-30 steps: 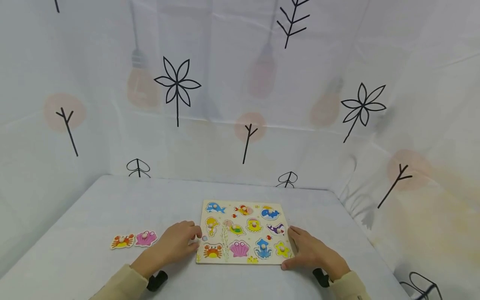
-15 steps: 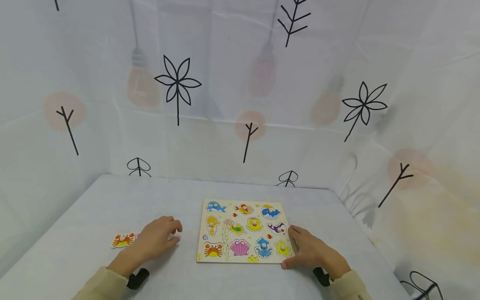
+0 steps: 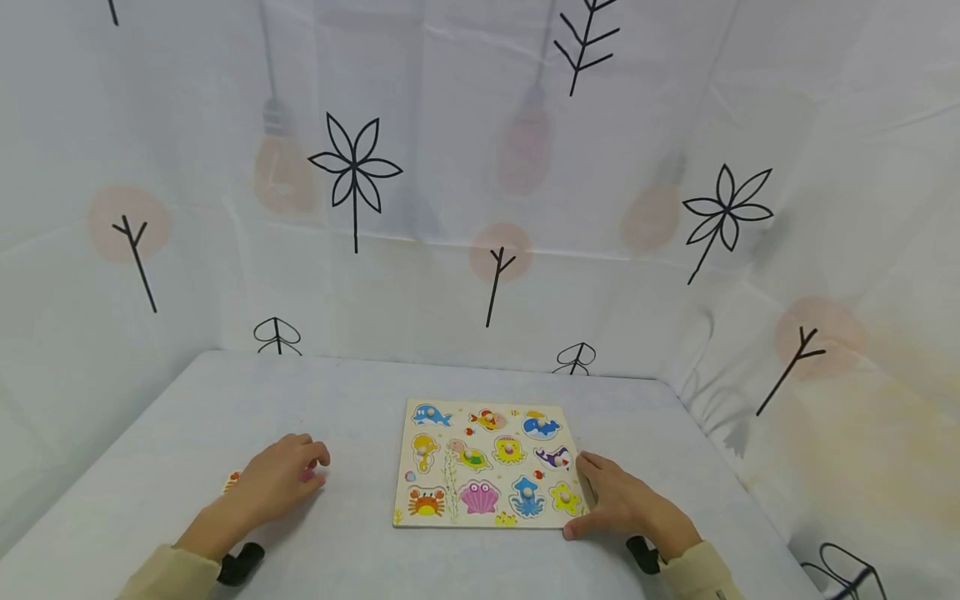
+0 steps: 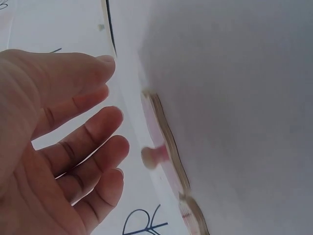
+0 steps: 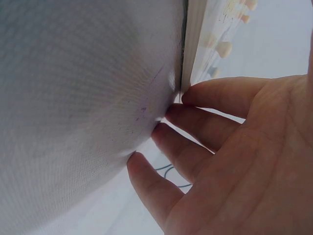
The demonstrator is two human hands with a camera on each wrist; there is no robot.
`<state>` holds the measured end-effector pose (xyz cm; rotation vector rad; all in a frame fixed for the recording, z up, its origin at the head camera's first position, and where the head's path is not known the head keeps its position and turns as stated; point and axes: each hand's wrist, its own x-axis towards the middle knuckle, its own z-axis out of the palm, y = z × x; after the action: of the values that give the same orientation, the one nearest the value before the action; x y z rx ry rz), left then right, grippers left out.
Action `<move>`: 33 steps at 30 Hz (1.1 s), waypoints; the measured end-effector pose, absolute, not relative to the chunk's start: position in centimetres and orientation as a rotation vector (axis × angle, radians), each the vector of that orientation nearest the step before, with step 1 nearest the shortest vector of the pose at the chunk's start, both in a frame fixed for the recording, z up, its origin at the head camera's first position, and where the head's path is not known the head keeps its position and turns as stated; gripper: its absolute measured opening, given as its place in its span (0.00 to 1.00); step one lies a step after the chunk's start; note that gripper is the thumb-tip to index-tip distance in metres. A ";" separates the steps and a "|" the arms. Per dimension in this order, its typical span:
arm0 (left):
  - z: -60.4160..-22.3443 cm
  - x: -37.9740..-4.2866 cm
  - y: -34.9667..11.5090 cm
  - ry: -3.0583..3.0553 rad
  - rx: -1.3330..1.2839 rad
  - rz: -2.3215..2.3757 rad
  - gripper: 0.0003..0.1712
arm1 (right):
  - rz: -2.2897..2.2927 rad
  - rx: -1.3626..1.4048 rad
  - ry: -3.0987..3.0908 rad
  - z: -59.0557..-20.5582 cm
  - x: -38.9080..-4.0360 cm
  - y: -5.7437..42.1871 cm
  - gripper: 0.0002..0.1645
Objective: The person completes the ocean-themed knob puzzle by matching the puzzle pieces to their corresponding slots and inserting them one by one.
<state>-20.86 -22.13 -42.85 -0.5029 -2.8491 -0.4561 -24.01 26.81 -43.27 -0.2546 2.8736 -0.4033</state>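
Note:
My left hand (image 3: 273,479) hovers over the loose pink shell puzzle piece (image 4: 161,134), its fingers loosely bent and apart. In the left wrist view the piece's round knob (image 4: 150,157) stands a short way beyond the fingertips. Past the shell lies the crab piece (image 4: 195,215), mostly covered by the hand in the head view. My right hand (image 3: 630,500) rests at the right edge of the wooden peg puzzle board (image 3: 480,522), fingers extended and thumb at the near corner. Knobbed sea animals sit on the board; its crab picture (image 3: 426,501) and shell picture (image 3: 479,497) show no knobs.
A white cloth covers the table (image 3: 360,550). Behind and beside it hang white curtains (image 3: 420,292) printed with plants and light bulbs. Black wrist straps (image 3: 242,565) sit at both sleeve cuffs.
My left hand has moved left from beside the board's left edge to over the shell piece, covering most of it and the crab piece. The right hand and board have stayed put.

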 end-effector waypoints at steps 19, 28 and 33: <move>-43.0 -20.7 -24.9 -2.822 -0.476 -0.438 0.10 | -0.403 -0.251 2.874 -43.3 -24.2 26.9 0.75; -43.0 -21.0 -25.1 -2.929 -0.422 -0.480 0.07 | -0.389 -0.262 2.876 -43.5 -24.2 26.9 0.75; -43.0 -21.1 -25.2 -2.955 -0.412 -0.484 0.06 | -0.385 -0.272 2.875 -43.3 -24.0 26.8 0.74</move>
<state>-21.10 -25.16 -42.97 -0.4122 -2.9550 -0.4842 -24.00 26.82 -43.30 -0.2720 2.8753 -0.3846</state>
